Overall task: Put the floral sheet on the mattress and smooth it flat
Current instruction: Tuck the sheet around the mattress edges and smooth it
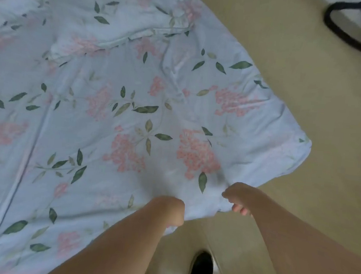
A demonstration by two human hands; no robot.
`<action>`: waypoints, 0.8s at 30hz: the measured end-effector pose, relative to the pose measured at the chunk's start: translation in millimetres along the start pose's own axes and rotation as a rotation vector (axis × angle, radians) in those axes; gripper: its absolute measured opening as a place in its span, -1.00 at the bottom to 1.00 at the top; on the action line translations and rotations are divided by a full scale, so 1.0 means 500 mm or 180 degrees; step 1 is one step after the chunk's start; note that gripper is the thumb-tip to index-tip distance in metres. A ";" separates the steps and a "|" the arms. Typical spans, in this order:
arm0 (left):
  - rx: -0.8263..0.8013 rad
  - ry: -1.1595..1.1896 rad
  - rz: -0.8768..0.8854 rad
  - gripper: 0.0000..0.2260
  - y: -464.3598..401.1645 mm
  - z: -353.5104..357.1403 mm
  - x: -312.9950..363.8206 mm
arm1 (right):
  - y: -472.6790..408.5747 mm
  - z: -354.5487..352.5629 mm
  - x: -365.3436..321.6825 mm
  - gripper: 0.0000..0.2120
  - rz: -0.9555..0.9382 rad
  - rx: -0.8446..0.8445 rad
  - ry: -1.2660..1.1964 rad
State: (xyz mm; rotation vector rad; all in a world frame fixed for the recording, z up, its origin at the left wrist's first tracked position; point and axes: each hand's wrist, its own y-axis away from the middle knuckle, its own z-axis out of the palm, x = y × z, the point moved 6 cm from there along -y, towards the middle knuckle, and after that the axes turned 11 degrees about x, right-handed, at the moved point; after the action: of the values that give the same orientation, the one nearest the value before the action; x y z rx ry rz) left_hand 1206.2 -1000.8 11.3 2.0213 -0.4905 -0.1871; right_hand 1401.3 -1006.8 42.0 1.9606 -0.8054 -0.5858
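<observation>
Both hands are gripping the sheet at its near edge: left hand and right hand, fingers curled pinching fabric above the floor.

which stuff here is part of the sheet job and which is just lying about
Part of the job:
floral sheet
left hand, gripping the sheet's near edge
right hand, gripping the same edge

Just lying about:
black and blue strap on the floor
black shoe
</observation>
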 end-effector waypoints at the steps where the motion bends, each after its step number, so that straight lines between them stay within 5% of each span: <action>1: 0.0119 0.0007 0.0002 -0.85 0.006 -0.025 -0.004 | -0.002 -0.027 -0.019 -0.87 -0.0100 0.0217 0.0114; 5: 0.0634 0.0468 -0.0017 -0.81 0.012 -0.158 -0.016 | -0.026 -0.136 -0.089 -0.81 -0.0267 0.0854 -0.0256; 11: 0.0911 0.0627 -0.0030 -0.84 -0.013 -0.302 0.003 | -0.065 -0.258 -0.109 -0.75 -0.0182 0.1101 -0.0008; 18: 0.1101 0.0429 0.0183 -0.78 -0.155 -0.321 0.140 | -0.196 -0.335 -0.023 -0.71 -0.0031 0.1168 0.0027; 21: 0.1188 0.0393 0.0213 -0.65 -0.225 -0.292 0.228 | -0.264 -0.352 0.062 -0.90 0.0188 0.1241 0.0077; 24: 0.1314 0.0355 0.0001 -0.54 -0.294 -0.267 0.312 | -0.357 -0.365 0.164 -0.43 0.0365 0.1224 0.0539</action>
State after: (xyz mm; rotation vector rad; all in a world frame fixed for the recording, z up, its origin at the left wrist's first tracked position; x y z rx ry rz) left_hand 1430.7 -897.2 -41.0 2.4179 -0.4880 0.0321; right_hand 1633.5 -897.0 -34.3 2.2557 -0.9690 -0.2011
